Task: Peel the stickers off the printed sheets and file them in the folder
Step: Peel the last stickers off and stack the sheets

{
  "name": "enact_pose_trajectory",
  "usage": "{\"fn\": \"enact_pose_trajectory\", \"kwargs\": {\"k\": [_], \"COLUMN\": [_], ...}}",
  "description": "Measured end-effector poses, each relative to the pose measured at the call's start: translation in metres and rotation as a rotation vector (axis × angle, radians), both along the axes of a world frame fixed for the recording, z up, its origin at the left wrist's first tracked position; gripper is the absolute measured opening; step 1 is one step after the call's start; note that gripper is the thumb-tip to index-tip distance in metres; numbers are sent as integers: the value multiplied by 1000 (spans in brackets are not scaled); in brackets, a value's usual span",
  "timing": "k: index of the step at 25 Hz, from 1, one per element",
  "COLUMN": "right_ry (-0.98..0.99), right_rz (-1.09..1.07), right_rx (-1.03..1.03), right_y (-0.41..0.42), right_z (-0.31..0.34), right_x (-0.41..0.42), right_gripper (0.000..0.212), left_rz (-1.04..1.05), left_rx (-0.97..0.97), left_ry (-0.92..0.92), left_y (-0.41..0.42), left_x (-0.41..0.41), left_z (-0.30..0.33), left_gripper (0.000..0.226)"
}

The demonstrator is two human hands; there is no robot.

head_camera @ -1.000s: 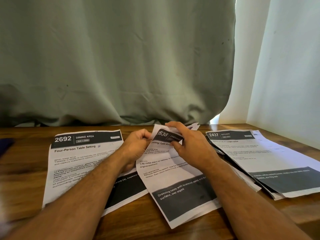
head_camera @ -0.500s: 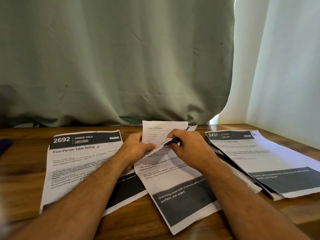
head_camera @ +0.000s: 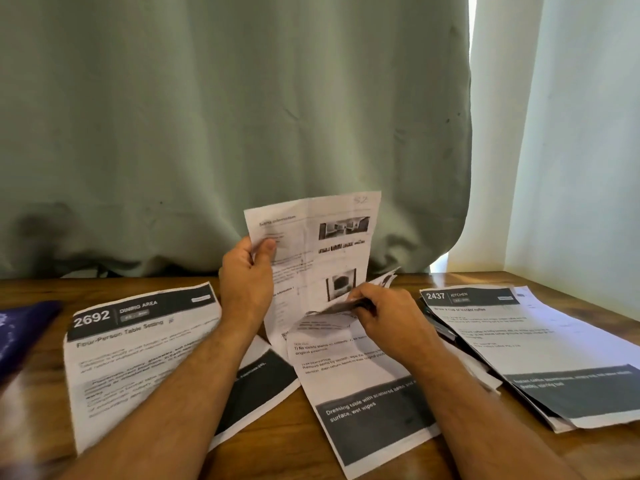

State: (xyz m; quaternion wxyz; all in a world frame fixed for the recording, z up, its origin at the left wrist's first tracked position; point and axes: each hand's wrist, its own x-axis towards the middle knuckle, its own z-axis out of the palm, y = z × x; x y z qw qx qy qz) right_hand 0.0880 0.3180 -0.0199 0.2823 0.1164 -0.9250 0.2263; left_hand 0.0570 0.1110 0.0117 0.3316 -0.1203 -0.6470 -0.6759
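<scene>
Left hand [head_camera: 247,282] grips the raised sheet [head_camera: 318,258] by its left edge, thumb across the front; the sheet stands upright above the table [head_camera: 284,441]. Right hand [head_camera: 384,318] pinches the peeling dark strip [head_camera: 337,308] at the sheet's lower right. The peel likely runs rightward, away from the left hand.

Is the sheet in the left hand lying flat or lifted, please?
Lifted: the left hand holds the sheet upright above the table.

The printed sheets [head_camera: 138,348] were white with black text and dark grey bands. The table [head_camera: 277,441] was brown woodgrain, the far curtain [head_camera: 225,133] pale green, the left folder [head_camera: 20,330] deep purple.
</scene>
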Motion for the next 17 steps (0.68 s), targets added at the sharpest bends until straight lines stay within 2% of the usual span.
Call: {"fn": "enact_pose_trajectory", "kwargs": {"k": [3,7,9,12,17], "right_ry": [1,59,93,197,580], "right_rz": [40,69,80,95,160], "right_rx": [-113,-185,-208,-214,-290], "right_y": [0,0,-1,-1,-7], "right_z": [-1,-1,0,4,25], "right_x": [3,5,8,13,27], "right_gripper": [50,60,55,25,17], "left_rz": [57,124,141,169,171], "left_rx": [27,57,62,136,258], "left_ry": [128,270,302,312,194], "left_y": [-9,-29,-41,-57,-83], "left_x": [17,39,46,50,49], "left_z": [32,75,93,109,110], "left_gripper": [13,17,15,12,14]}}
